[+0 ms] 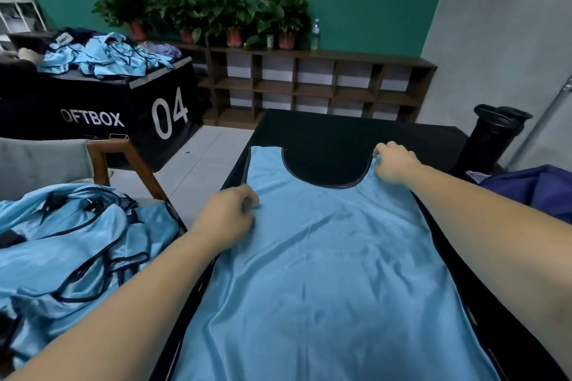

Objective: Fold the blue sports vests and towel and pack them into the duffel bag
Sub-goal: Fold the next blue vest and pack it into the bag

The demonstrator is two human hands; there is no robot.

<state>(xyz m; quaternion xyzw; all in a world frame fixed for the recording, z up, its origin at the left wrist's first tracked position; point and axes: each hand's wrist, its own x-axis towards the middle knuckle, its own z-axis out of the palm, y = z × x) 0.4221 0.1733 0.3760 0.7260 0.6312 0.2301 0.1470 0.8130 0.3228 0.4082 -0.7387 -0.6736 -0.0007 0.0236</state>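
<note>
The left hand (227, 216), at centre left of the frame, has its fingers curled and pinching the side edge of a light blue vest (325, 257) just below the armhole. The right hand (394, 164), higher and right of centre, pinches the tip of the far shoulder strap beside the dark-trimmed neckline.

The vest lies spread flat, neck away from the camera, on a black table (325, 133) and fills the middle and bottom of the frame. Its fabric looks thin, shiny and limp, so it is probably very light and slippery. It will likely slide on itself and lose a crease unless pressed flat. The bound edges at the straps, armholes and hem seem the firmest places to take hold.

A loose pile of vests (77, 241) sits at lower left, and another heap of vests (102, 59) tops a black box (93, 108) at upper left. A dark blue bag (532, 189), probably the duffel, shows at the right edge. No towel can be made out with certainty.
</note>
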